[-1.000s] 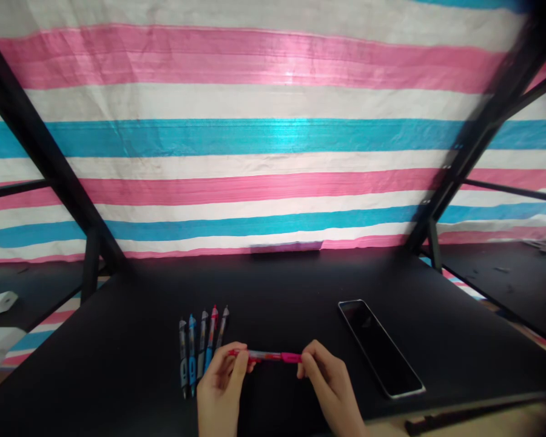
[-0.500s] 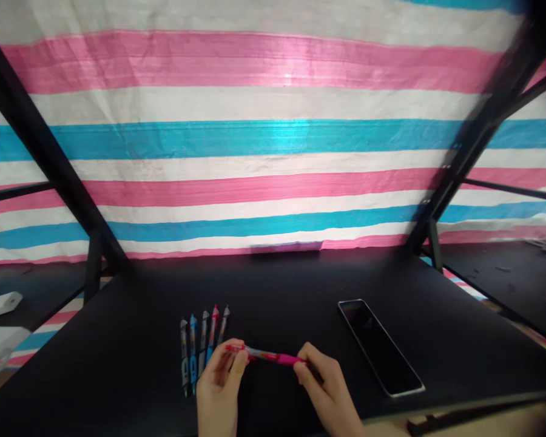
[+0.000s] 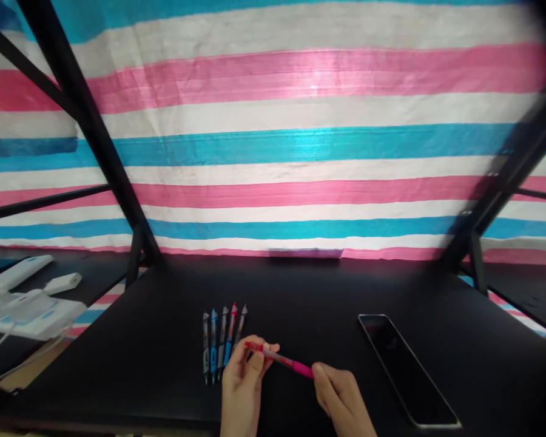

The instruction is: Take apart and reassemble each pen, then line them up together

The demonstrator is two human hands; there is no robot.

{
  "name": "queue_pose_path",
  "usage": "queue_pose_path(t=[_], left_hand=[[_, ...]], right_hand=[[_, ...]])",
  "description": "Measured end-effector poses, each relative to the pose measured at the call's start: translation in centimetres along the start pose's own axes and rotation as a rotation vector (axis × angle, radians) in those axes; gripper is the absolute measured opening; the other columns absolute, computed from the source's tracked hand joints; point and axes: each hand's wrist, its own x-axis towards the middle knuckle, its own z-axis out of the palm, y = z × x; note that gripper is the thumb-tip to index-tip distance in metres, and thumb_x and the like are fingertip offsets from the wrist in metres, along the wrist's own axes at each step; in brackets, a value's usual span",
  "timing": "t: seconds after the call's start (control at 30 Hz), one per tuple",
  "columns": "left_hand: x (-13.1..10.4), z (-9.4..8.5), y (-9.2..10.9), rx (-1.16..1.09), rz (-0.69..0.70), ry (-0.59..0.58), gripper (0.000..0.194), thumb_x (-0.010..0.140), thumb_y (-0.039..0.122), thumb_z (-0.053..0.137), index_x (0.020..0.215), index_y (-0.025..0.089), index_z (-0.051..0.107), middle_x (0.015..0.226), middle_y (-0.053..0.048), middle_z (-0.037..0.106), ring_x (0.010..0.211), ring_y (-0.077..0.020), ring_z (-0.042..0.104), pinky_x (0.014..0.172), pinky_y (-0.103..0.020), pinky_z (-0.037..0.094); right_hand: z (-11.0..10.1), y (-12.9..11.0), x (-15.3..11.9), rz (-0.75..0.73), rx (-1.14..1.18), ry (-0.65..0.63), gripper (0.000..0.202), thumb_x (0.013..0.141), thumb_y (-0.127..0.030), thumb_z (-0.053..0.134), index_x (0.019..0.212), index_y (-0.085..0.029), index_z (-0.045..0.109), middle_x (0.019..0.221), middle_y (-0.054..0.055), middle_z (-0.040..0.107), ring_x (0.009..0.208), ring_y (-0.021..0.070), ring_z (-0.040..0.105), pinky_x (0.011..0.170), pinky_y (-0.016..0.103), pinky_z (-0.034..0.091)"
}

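Observation:
Between my two hands is a pen [image 3: 282, 359] with a red clip end, a clear barrel and a pink grip. My left hand [image 3: 246, 376] pinches it near the clip end. At the pink end, the fingers of my right hand [image 3: 341, 391] close around it and hide the tip. The pen slants down slightly to the right above the black table [image 3: 300, 297]. Just left of my left hand, several pens lie side by side, among them a blue pen [image 3: 213, 343] and a red-topped pen [image 3: 232, 325]; my hand covers the lower ends of some.
A smartphone [image 3: 407, 370] with a dark screen lies to the right of my hands. Black metal frame bars [image 3: 91, 133] rise at both sides, before a striped sheet [image 3: 300, 145]. White devices with cables [image 3: 36, 315] sit on another surface at far left.
The view has turned left, so the table and hands appear further right. The pen tilts more, its pink end lower. Both hands keep their hold on it.

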Motion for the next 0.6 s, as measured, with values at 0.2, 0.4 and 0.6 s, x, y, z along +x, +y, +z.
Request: queue_pose_path(t=[0.2,0.4,0.6], left_hand=[[0.3,0.9,0.4,-0.108,0.004,-0.044,0.030,0.066,0.040,0.090,0.078,0.019,0.073,0.076,-0.002,0.066,0.074,-0.0180,0.068,0.077,-0.031,0.057],[1.9,1.2,3.2,-0.011,0.046,-0.081,0.038,0.070,0.040,0.087,0.098,0.018,0.075,0.082,-0.005,0.071,0.076,-0.0195,0.069,0.077,-0.034,0.056],[4.7,0.4,6.5,0.220,0.101,-0.158,0.046,0.078,0.035,0.080,0.118,0.022,0.063,0.085,-0.004,0.074,0.066,-0.0171,0.069,0.066,-0.031,0.057]], right_hand=[[0.0,0.9,0.0,-0.005,0.038,-0.079,0.064,0.100,-0.064,0.035,0.053,-0.021,0.039,0.047,-0.003,0.037,0.045,0.0109,0.034,0.046,0.027,0.023],[-0.9,-0.8,0.1,-0.058,0.094,-0.096,0.058,0.101,-0.061,0.034,0.081,-0.021,0.070,0.052,-0.001,0.051,0.050,0.0154,0.049,0.052,0.026,0.037],[-0.4,-0.9,0.2,-0.033,0.124,0.052,0.052,0.097,-0.065,0.043,0.095,-0.023,0.074,0.051,-0.002,0.053,0.048,0.0160,0.050,0.049,0.026,0.037]])
